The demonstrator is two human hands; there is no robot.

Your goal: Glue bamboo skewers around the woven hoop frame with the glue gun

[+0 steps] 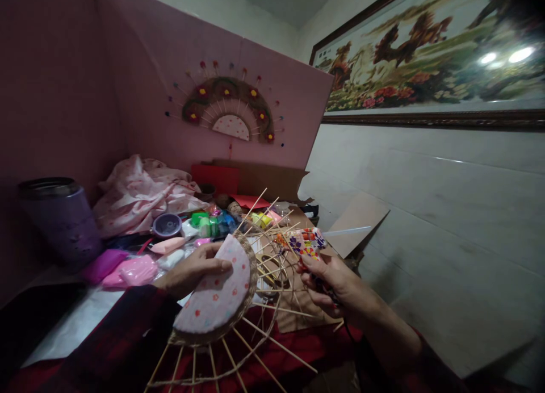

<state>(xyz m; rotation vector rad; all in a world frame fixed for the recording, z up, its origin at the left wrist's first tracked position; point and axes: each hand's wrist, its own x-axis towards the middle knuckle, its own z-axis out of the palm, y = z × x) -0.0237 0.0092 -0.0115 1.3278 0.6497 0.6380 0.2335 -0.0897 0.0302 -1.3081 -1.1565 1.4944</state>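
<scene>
In the head view, my left hand grips a half-round craft piece by its flat edge, thumb on top. Its centre is a pale fabric half-disc with small red flowers, rimmed with twine. Thin wooden sticks fan out from the rim, and a twine arc crosses them. My right hand is closed around the handle of a flower-patterned hot glue gun. A clear glue stick juts from its back. The gun's nozzle points left, close to the upper sticks; whether it touches them I cannot tell.
A pink board behind bears a finished-looking fan with coloured pins. Left stand a purple tumbler and crumpled pink cloth. Several bagged clay packs lie nearby. Scissors lie behind the sticks; cardboard leans at the tiled wall.
</scene>
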